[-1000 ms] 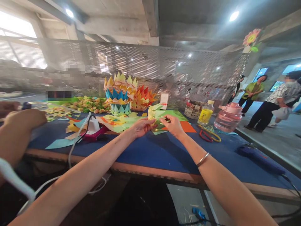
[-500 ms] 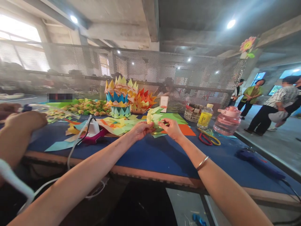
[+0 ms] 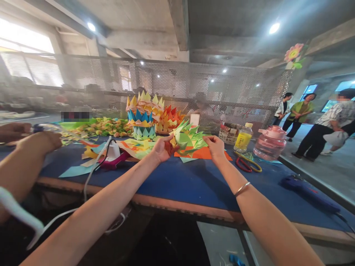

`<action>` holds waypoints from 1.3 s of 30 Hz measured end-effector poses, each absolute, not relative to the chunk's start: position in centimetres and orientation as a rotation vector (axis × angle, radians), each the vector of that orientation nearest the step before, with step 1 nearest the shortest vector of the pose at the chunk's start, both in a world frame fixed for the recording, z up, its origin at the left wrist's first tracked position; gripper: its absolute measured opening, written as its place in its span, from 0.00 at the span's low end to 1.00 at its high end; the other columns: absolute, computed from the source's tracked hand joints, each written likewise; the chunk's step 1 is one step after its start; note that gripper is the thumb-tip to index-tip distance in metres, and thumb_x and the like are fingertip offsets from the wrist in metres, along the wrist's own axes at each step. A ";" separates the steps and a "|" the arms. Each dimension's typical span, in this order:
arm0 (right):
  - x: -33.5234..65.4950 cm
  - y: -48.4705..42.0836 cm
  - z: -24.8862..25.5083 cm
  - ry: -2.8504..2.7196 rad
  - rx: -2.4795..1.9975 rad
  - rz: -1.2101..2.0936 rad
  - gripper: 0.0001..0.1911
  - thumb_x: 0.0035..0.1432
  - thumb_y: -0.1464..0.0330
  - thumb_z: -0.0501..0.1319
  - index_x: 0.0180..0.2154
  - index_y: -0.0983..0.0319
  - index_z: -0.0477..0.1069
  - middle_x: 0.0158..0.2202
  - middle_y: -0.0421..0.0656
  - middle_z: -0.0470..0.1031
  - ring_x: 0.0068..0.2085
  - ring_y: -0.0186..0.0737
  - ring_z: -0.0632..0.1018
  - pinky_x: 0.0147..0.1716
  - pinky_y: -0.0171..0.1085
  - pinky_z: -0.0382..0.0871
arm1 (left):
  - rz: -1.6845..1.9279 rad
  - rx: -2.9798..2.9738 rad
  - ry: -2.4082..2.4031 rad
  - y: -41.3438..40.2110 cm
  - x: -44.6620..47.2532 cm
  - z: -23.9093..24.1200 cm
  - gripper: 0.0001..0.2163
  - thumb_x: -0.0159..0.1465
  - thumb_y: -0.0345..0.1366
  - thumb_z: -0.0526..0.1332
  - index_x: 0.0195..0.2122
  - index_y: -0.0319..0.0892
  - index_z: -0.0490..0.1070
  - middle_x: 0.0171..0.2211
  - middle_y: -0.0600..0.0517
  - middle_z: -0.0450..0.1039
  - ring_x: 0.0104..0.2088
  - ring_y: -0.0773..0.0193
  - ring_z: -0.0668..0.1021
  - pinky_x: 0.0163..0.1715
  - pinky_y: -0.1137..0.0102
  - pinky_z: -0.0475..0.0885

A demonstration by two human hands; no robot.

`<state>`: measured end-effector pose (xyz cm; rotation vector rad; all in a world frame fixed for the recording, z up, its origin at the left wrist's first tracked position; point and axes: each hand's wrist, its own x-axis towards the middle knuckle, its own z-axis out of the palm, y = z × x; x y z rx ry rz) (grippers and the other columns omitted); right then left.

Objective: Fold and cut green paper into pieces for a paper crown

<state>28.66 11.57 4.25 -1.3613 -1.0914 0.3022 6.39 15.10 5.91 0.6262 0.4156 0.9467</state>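
A band of green and pale-yellow pointed paper petals (image 3: pixel 186 139) stretches between my two hands, above the table. My left hand (image 3: pixel 165 148) is closed around its left end, fingers curled under the paper. At the right end, my right hand (image 3: pixel 216 147) pinches a petal tip between thumb and fingertips. Orange paper sheets (image 3: pixel 203 153) lie just beneath the band. Behind my left hand stand paper crown-like rings, one with blue and teal points (image 3: pixel 142 125) and another in red and orange (image 3: pixel 169 120).
Left on the blue table (image 3: pixel 177 181) are a magenta glue gun (image 3: pixel 113 162), paper scraps (image 3: pixel 135 146) and a co-worker's arms (image 3: pixel 36 151). To the right stand scissors (image 3: pixel 246 164), a yellow bottle (image 3: pixel 244 138), a pink jug (image 3: pixel 270 143) and a blue corded tool (image 3: pixel 309 192). People stand beyond.
My hands have moved apart, the right one shifting to the right. The green petal band, bunched between them before, is now spread wider, with more orange sheet showing below.
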 end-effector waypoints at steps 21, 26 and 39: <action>25.7 10.0 5.3 -0.935 -1.145 1.236 0.11 0.64 0.63 0.57 0.43 0.64 0.69 0.37 0.41 0.73 0.31 0.31 0.74 0.28 0.34 0.71 | 0.965 0.489 0.470 16.1 5.9 5.9 0.11 0.69 0.35 0.53 0.37 0.35 0.72 0.24 0.51 0.74 0.19 0.69 0.75 0.18 0.76 0.72; 25.9 9.9 5.3 -0.889 -1.080 1.211 0.09 0.64 0.65 0.58 0.42 0.64 0.69 0.36 0.40 0.72 0.30 0.30 0.74 0.28 0.33 0.71 | 0.922 0.519 0.551 16.9 6.3 5.2 0.12 0.67 0.39 0.58 0.47 0.38 0.69 0.40 0.49 0.73 0.32 0.66 0.77 0.30 0.68 0.75; 25.8 9.6 5.9 -0.822 -1.048 1.226 0.11 0.63 0.64 0.58 0.44 0.64 0.69 0.38 0.42 0.73 0.32 0.32 0.75 0.30 0.34 0.73 | 0.801 0.611 0.573 17.2 6.3 5.0 0.16 0.69 0.38 0.50 0.34 0.34 0.72 0.23 0.44 0.75 0.22 0.61 0.78 0.15 0.74 0.70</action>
